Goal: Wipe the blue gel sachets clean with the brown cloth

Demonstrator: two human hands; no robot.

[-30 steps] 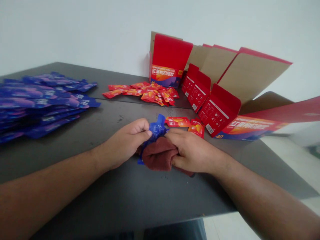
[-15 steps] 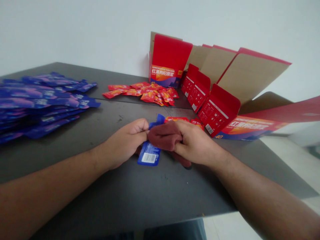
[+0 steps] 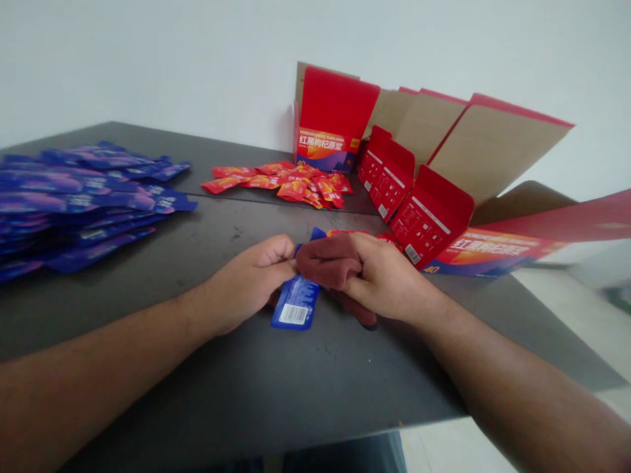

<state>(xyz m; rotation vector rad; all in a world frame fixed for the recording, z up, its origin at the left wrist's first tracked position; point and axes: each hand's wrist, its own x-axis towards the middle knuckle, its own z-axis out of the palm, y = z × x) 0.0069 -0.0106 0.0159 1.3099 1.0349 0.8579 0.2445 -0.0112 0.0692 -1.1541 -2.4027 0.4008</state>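
Observation:
A blue sachet (image 3: 296, 305) with a white barcode label hangs between my hands, just over the dark table. My left hand (image 3: 266, 269) is closed, its thumb and fingers pinching the sachet's left edge. In my right hand (image 3: 387, 272) a bunched brown cloth (image 3: 328, 263) is gripped and pressed against the upper part of the sachet. The cloth hides that part and my right fingertips. A loose end of the cloth dangles below my right hand. Red sachets (image 3: 348, 232) lie just behind my right hand, partly covered by it.
Blue sachets (image 3: 93, 197) are heaped at the left. A pile of red-orange sachets (image 3: 290, 180) lies farther back. Open red cartons (image 3: 328, 141) with raised flaps stand at the back and along the right, the nearest carton (image 3: 493, 253) close to my right forearm. The grey table (image 3: 276, 401) ends near me.
My right hand and the brown cloth have shifted slightly to the right along the blue sachet. The left hand keeps its pinch, almost unmoved.

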